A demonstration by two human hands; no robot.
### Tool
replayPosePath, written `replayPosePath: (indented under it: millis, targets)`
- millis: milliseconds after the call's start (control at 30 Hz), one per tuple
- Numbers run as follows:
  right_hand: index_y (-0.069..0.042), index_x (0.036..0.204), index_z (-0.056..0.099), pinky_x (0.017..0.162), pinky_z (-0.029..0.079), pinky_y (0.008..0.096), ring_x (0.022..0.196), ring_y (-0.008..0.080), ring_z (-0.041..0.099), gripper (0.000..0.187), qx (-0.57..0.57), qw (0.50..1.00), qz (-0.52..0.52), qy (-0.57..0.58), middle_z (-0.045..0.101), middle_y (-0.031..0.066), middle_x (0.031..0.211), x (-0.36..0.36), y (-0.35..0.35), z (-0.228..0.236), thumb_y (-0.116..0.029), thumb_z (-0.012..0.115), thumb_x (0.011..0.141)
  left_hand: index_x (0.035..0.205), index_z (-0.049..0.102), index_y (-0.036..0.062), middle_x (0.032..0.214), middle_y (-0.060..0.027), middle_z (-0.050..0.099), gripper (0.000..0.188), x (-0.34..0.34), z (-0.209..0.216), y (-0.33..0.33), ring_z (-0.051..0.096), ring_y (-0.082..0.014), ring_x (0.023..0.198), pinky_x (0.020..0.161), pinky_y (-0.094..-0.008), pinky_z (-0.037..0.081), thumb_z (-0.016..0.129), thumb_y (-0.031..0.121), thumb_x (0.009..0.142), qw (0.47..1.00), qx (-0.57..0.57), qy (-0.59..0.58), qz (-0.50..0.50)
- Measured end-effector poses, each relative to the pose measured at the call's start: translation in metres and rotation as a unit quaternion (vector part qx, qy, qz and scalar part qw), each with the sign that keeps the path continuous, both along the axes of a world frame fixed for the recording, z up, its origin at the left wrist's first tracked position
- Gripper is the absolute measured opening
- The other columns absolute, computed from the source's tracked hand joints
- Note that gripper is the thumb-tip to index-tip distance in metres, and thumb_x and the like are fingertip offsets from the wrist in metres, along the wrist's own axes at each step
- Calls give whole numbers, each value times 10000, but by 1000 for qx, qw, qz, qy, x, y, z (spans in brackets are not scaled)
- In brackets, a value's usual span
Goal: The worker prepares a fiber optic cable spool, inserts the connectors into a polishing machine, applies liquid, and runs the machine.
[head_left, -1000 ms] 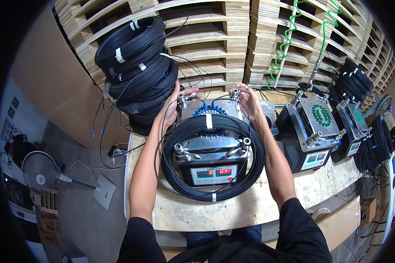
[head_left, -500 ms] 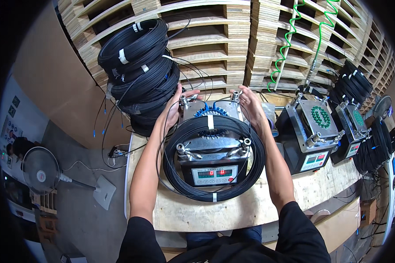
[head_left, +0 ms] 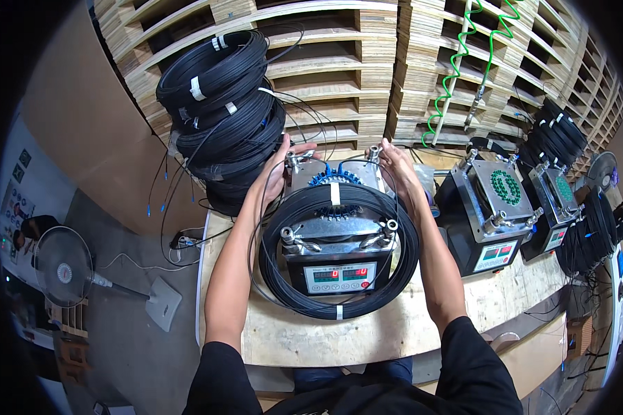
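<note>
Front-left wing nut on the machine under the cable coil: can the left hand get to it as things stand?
Probably yes. The front-left wing nut sits exposed inside the black cable coil, nothing covering it. The left hand is at the rear-left clamp, so it only has to draw back over the coil.

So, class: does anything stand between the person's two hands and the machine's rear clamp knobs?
Nothing visible does. The left hand is at the rear-left knob and the right hand at the rear-right knob; the black cable coil lies around the machine.
</note>
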State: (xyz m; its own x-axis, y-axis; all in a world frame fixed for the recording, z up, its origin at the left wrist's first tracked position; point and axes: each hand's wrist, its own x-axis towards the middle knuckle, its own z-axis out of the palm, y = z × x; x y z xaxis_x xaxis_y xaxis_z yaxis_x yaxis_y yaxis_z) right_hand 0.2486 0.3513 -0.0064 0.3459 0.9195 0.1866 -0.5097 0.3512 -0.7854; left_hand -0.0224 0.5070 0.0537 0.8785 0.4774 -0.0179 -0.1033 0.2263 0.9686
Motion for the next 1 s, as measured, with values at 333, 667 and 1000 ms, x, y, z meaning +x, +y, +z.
replayPosePath:
  millis: [333,667,1000]
  targets:
    - [-27,1003,597,561,337,182,594,42,362,264,-28,998,-46,14,592,13,782,-10,-5,6,-290,615,1016,1381,552,27,1108,-87,687,726,-2,-2,5,645,-179,1032,939,-308,513,267,605,1046,998,-62,-8,-20]
    - [6,1006,652,685,461,237,740,103,584,442,-77,991,-46,-103,672,46,866,-12,-1,8,-434,613,996,1147,674,151,898,52,691,213,-9,-44,34,609,-70,727,630,-238,486,691,250,959,967,-138,-162,138]
    - [4,1027,651,642,441,244,706,87,537,431,-82,991,-52,-96,678,49,894,-13,0,5,-424,602,1005,1167,614,67,1130,-88,690,204,-7,-65,35,661,-180,1039,846,-277,546,632,180,998,960,-88,-101,245]
